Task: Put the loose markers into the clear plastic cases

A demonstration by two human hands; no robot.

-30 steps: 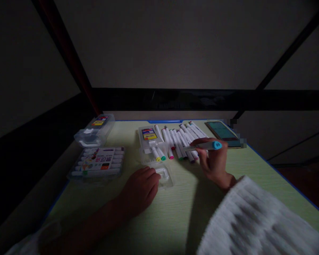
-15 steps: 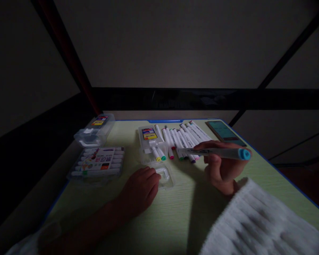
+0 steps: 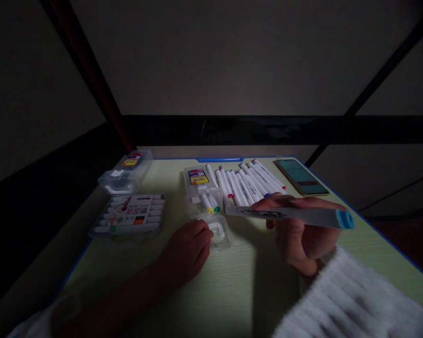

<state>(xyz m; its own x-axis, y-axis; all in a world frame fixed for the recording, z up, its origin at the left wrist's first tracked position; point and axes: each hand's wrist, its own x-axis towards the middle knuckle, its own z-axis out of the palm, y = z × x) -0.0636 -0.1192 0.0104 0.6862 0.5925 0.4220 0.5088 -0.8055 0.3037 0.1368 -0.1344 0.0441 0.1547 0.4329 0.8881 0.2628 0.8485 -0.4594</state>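
My right hand (image 3: 301,234) is closed round a white marker with a blue cap (image 3: 292,216), held level above the table with the blue end to the right. My left hand (image 3: 185,253) rests curled on the table, its fingertips against the open clear plastic marker case (image 3: 204,202) and its hinged lid. A couple of markers stick out of that case. A row of several loose white markers (image 3: 248,183) lies on the table just beyond my right hand.
Two more clear marker boxes sit at the left: a full one (image 3: 132,218) and a smaller one (image 3: 127,171) behind it. A phone (image 3: 301,177) lies at the far right corner. The pale green table (image 3: 232,291) has a blue edge; dark metal rails stand behind it.
My right hand has lifted the blue-capped marker off the row and drawn it toward me and to the right. The left hand has stayed put.
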